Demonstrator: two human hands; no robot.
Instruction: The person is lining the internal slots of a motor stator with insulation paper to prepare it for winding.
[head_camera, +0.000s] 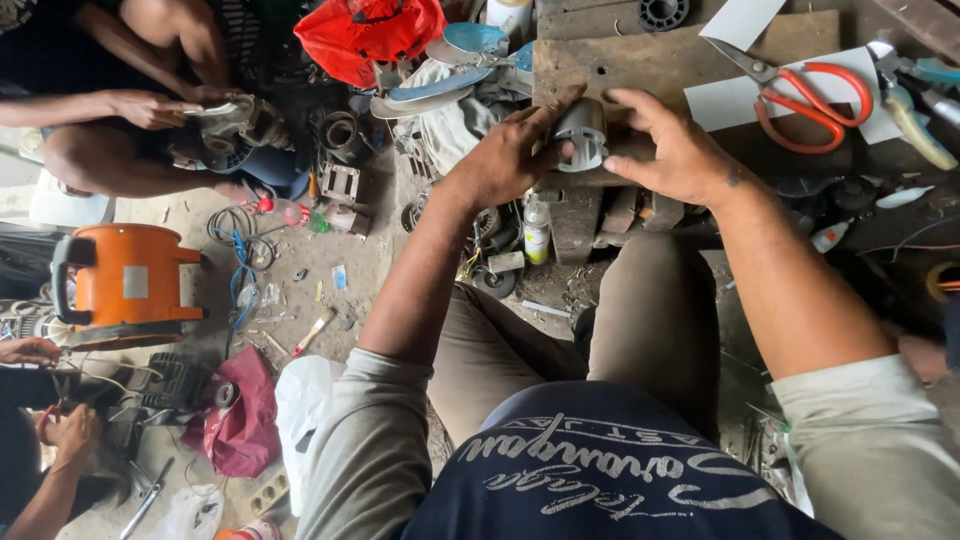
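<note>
Dirt workshop floor, cluttered w/ parts, wires, rags. Low wooden block bench (690, 60) sits ahead of the person's knees, worn and drilled w/ holes. Orange machine housing (125, 282) stands on the ground well off to the left; a red bag (365, 35) lies beyond the bench edge. Another person's hand (150, 108) works on a separate metal part far left, apart from this work. Red-handled scissors (805, 95) lie on white paper on the bench, near the right hand.

Grey cylindrical part (582, 135) stands at the bench's front edge, betw. both hands. Left hand (505, 155) pinches its side w/ thumb and forefinger; right hand (680, 150) is spread, fingers curled over the top and far side.

Looks like rigid plastic or cast metal w/ ribs: stiff, prob. light to moderate, not fragile. Ribs give grip; best held round the barrel, not the thin rim.
</note>
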